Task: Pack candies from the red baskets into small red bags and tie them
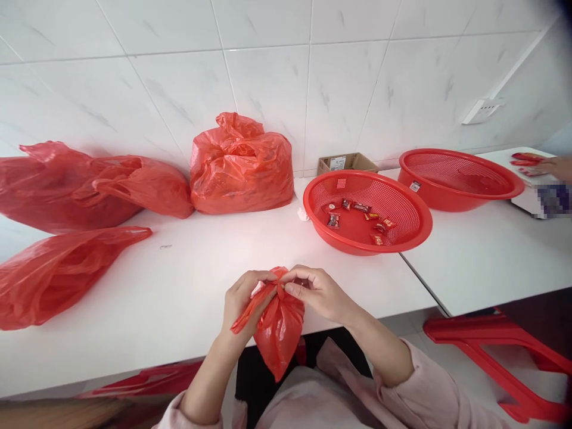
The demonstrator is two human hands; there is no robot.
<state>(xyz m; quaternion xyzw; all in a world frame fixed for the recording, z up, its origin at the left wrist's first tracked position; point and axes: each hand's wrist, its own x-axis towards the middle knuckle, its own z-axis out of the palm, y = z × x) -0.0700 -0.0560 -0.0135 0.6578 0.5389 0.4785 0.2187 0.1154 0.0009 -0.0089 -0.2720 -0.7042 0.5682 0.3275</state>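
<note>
A small red plastic bag (279, 333) hangs at the table's front edge, its neck gathered and twisted like a knot. My left hand (246, 295) pinches the neck from the left, and a loose strip of the bag crosses that palm. From the right, the thumb and fingers of my right hand (315, 291) close on the same gathered part. What the bag holds is hidden. Beyond my hands, a red plastic basket (420, 229) contains several small wrapped candies (361, 207).
Filled red bags (241, 173) line the wall, with another bag (53, 274) at left. A second red basket (456, 202) and cardboard box (364, 162) stand behind. At far right, another person's hand (556, 168) is over a white device. A red stool (482, 328) stands below right.
</note>
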